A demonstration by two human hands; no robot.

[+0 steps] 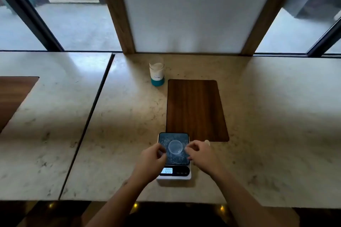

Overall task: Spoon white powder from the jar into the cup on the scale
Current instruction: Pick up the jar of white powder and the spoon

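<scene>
A small clear cup (175, 146) stands on the dark platform of a white digital scale (174, 176) at the near edge of the counter; its lit display shows digits. My left hand (151, 159) hovers at the cup's left side, fingers curled, with a narrow gap to the rim. On the cup's right side is my right hand (201, 154), fingertips bent close to the rim. A small white rounded tip (207, 142) pokes out behind the right hand; whether it is held is unclear. The jar of white powder (156, 71), with a teal base and no lid, stands far back.
A dark wooden board (196, 110) lies on the marble counter (267, 116) between scale and jar. A seam (88, 125) splits the counter on the left, with another wooden inlay (13, 96) beyond. A white wall panel and windows close off the back.
</scene>
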